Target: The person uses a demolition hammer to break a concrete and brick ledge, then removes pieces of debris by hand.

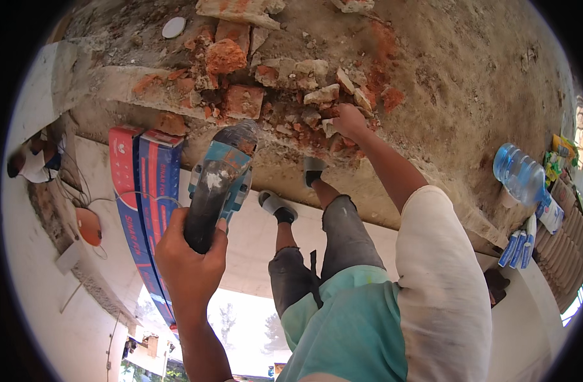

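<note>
My left hand (pixel 196 253) grips a teal-and-black corded power tool (pixel 212 191) by its dark body. The tool's blurred, dusty head points up toward the broken masonry, and a pale cable runs off to the left. Down in the rubble, my right hand (pixel 352 123) has its fingers curled at a pale chunk of rubble (pixel 329 128); its fingertips are partly hidden. Around it lie red brick pieces and slabs of mortar. A larger brick (pixel 243 101) sits to the left of that hand, below a loose red lump (pixel 226 56).
Two long printed cartons (pixel 160 186) lean at left. A person (pixel 36 160) is at the far left, near loose cables and an orange container (pixel 88 226). A large blue water bottle (pixel 521 174) and stacked tiles (pixel 561 248) stand at right. A white disc (pixel 173 27) lies on the dirt.
</note>
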Demonstrator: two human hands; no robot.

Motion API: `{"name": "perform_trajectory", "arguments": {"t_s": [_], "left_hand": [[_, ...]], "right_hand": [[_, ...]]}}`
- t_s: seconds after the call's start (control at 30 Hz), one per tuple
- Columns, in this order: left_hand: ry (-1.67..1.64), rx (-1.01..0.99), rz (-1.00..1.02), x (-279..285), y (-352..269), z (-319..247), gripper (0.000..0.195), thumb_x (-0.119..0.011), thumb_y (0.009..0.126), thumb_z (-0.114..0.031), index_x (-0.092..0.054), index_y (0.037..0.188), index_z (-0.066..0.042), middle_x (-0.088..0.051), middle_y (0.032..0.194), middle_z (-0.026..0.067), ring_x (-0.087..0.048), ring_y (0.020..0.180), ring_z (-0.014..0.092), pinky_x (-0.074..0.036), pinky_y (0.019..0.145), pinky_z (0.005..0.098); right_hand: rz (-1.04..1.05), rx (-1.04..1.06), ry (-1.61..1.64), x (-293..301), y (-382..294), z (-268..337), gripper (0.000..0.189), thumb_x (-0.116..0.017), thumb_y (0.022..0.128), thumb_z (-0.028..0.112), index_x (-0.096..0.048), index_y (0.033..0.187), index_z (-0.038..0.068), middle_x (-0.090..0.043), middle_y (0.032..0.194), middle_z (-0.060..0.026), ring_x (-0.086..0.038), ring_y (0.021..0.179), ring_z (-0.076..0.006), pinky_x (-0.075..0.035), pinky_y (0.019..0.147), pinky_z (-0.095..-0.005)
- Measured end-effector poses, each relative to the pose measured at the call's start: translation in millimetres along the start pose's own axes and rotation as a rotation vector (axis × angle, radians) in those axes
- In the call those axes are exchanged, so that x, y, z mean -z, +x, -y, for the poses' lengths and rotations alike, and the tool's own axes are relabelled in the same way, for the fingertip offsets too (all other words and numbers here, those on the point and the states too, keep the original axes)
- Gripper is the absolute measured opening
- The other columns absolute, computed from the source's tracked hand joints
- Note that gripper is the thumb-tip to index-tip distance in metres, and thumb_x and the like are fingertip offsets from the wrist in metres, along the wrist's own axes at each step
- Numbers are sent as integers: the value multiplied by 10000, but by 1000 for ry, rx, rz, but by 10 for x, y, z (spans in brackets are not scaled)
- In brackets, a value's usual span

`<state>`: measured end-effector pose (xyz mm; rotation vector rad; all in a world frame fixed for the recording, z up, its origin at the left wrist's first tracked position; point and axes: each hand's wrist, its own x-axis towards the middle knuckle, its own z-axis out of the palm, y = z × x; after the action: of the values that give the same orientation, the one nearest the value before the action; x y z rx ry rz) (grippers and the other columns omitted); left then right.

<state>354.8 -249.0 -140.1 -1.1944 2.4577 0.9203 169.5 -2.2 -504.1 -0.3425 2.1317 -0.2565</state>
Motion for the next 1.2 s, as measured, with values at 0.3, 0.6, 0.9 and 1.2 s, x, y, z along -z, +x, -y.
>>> {"name": "perform_trajectory", "arguments": {"t_s": [0.3,0.6,0.9,1.2], "left_hand": [[-23,35,3,-91,-4,-108,211,-706,726,-75,-577,869,10,-601,656,89,-578,572,138,-436,540,270],[117,-67,13,-142,21,-296,266,-697,746,-180,-601,912,3,-661,767,159,-654,690,307,-490,654,376],[131,-224,36,-57,-108,-366,321,-708,719,-220,-622,938,-2,-666,798,166,-656,759,326,-490,698,404],[145,-322,138,88,-47,272,345,-718,705,-233,-645,954,-6,-672,804,168,-658,772,323,-493,712,408]], "right_hand": [[-274,-9,-416,-919,-12,-469,402,-709,755,181,-547,1083,15,-494,1148,-208,-514,1057,-350,-457,861,-451],[4,-75,29,199,-232,-89,361,-684,789,211,-587,1046,-23,-644,887,-182,-647,831,-293,-522,678,-417],[-512,-88,856,1195,-2234,-586,722,-633,851,466,-444,1315,-55,-597,991,-130,-602,805,-198,-522,662,-316],[-193,-689,1260,-1690,-4763,-403,527,-568,867,509,-582,1033,9,-567,817,-83,-564,695,-199,-489,583,-373]]}}
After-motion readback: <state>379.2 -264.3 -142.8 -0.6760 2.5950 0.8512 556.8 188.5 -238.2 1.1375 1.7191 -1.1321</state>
